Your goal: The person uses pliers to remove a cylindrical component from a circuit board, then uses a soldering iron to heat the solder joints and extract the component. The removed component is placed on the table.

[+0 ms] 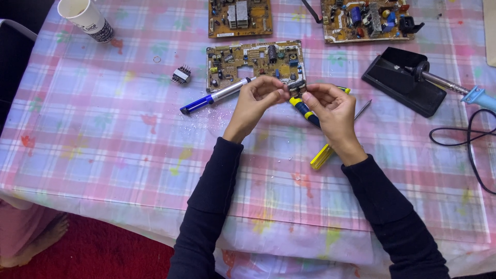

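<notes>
**Two hands pinching a small part at the near edge of a circuit board**

The left hand (257,98) and the right hand (330,106) meet fingertip to fingertip over the near right corner of the middle circuit board (254,63), which lies flat on the plaid tablecloth (103,134). Between the fingertips sits a small dark component (294,90); both hands are closed on it in a pinch, thumb against forefinger, though the part is too small to identify more closely. It is just off the board's edge, touching or nearly touching it; which cannot be told. Under the right palm runs a blue-and-yellow handled tool (306,109), and whether the hand grips it or merely lies over it is hidden. A yellow handle (321,156) shows beside the right wrist. Both forearms, in black sleeves, rise from the bottom edge and converge, wrists bent slightly inward.

A blue-and-silver desoldering pump (217,96) lies just left of the left hand, its tip near the board. A small transformer (181,75) stands left of the board. Two further circuit boards (239,17) (361,19) lie at the far edge. To the right, a soldering iron (454,88) rests on a black stand (400,80). A paper cup (85,19) stands at the far left corner.
</notes>
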